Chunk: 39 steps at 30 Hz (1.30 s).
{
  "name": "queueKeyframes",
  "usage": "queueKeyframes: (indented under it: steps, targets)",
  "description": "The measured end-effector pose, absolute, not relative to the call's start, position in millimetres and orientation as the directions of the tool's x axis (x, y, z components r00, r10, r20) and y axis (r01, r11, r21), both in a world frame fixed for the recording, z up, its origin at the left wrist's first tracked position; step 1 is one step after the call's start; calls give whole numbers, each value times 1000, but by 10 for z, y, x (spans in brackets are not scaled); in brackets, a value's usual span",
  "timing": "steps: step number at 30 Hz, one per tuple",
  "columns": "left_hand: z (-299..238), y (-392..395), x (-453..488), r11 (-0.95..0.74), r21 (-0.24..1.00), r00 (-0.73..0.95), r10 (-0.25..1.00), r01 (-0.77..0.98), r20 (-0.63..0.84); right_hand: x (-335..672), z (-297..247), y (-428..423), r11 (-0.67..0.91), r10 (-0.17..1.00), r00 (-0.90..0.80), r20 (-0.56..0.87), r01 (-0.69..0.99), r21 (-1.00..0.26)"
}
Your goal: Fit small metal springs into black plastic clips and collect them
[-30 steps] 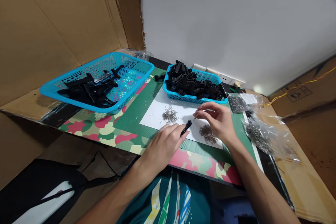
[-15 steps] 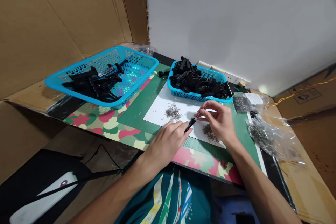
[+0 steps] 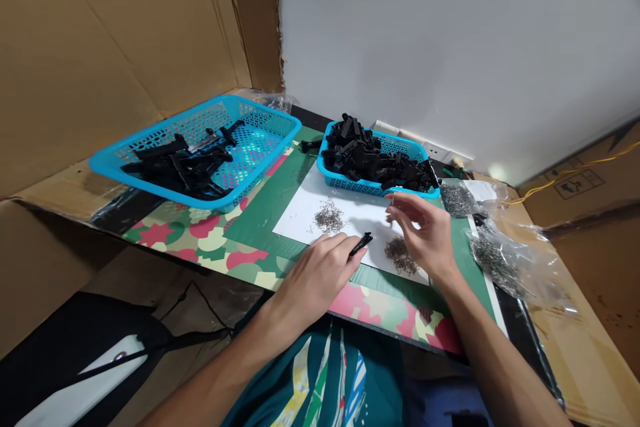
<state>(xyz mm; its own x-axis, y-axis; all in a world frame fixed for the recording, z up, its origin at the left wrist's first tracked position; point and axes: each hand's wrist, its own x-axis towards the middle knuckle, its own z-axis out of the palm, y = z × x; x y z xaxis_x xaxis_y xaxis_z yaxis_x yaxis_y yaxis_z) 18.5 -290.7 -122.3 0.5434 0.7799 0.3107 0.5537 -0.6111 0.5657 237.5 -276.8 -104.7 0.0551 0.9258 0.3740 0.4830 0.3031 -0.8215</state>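
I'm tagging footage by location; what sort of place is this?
Probably a small-parts workstation, perhaps for hand assembly: blue baskets hold black parts, and piles of tiny wire-like pieces lie on white paper.

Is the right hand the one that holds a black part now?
No, the black part is held between the fingers of the left hand, and the right hand is apart from it.

Draws the right hand [image 3: 425, 232] back from the end of the black piece [image 3: 360, 245]; leaves a wider gap there; brings this hand nearer to the smaller blue basket [image 3: 350, 183].
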Motion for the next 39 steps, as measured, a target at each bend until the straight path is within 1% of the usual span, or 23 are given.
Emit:
queueKeyframes:
  steps: [2, 4, 7, 9, 10, 12, 14, 16, 19, 24, 29, 32, 35, 39]
  targets:
    - [-1205, -2942, 165, -605, 627, 520, 781, 492, 346, 2494, -1057, -2728, 336, 904, -23, 428, 658, -673]
    - [-1204, -2972, 134, -542, 727, 449, 821, 422, 352, 2598, -1092, -2684, 328, 915, -120, 386, 777, -538]
    - [-1208, -2975, 75, -357, 890, 291, 917, 285, 274, 2664, -1146, -2632, 291, 942, -195, 274, 880, -376]
    - [-1202, -2947, 37, -293, 939, 187, 947, 180, 260, 2635, -1155, -2611, 282, 942, -207, 263, 913, -294]
    - [-1197, -2927, 21, -288, 949, 140, 953, 130, 270, 2600, -1150, -2602, 285, 939, -207, 276, 917, -280]
    - [-1187, -2888, -2, -291, 956, 49, 956, 44, 289, 2496, -1125, -2583, 304, 934, -212, 288, 896, -325]
    - [-1185, -2859, -15, -258, 966, -3, 966, -11, 258, 2366, -1096, -2556, 320, 940, -226, 256, 842, -434]
    - [-1194, -2844, -22, -209, 977, -5, 978, -45, 209, 2236, -1075, -2518, 314, 949, -242, 203, 784, -536]
    - [-1214, -2843, -28, -189, 980, 20, 981, -59, 191, 2086, -1067, -2454, 293, 955, -245, 164, 719, -630]
    - [-1219, -2849, -34, -222, 975, 70, 973, 1, 222, 1976, -1080, -2402, 279, 958, -247, 147, 676, -682]
    - [-1215, -2846, -31, -245, 968, 102, 966, 61, 238, 1960, -1111, -2410, 337, 935, -330, 133, 699, -630]
    - [-1221, -2844, -23, -254, 963, 119, 963, 90, 243, 1976, -1129, -2432, 356, 929, -337, 153, 705, -613]
    - [-1215, -2845, -14, -265, 955, 134, 959, 131, 248, 2003, -1091, -2485, 334, 937, -304, 173, 637, -695]
    - [-1184, -2855, 3, -294, 936, 161, 950, 194, 266, 2044, -979, -2591, 318, 922, -341, 186, 387, -865]
